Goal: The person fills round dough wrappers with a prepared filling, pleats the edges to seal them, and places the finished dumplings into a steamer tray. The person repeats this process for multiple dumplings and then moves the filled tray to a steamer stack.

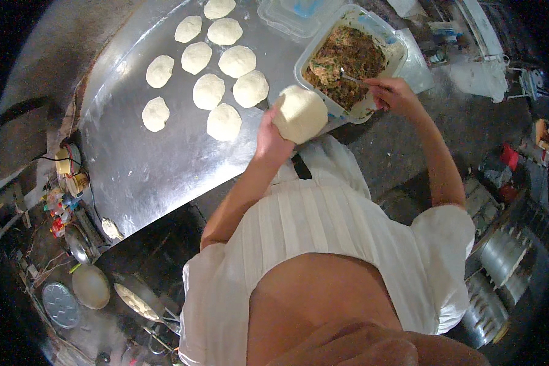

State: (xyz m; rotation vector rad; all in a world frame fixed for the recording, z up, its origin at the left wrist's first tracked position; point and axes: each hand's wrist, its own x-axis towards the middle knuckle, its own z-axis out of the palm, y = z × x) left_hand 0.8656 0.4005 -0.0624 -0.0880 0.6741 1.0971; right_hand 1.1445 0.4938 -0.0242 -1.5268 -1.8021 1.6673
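A flat round of pale dough [300, 114] rests on my left hand [274, 135], whose thumb lies at its left edge. My right hand [390, 95] grips a metal utensil [354, 80], and the far end of it is in the filling. That filling, a brown and green chopped mixture [354, 50] with a paler lump, sits in a translucent plastic container [395, 43]. Several more flattened dough rounds [224, 122] lie spread over the metal work table [164, 169] to the left. The utensil's tip is partly hidden by the mixture.
A clear plastic lid [279, 18] lies behind the container. At the table's lower left corner is a small whitish object [111, 228] with a cord. Round pans and a metal lid [60, 304] stand beyond that corner. Metal trays [503, 256] are at the far right.
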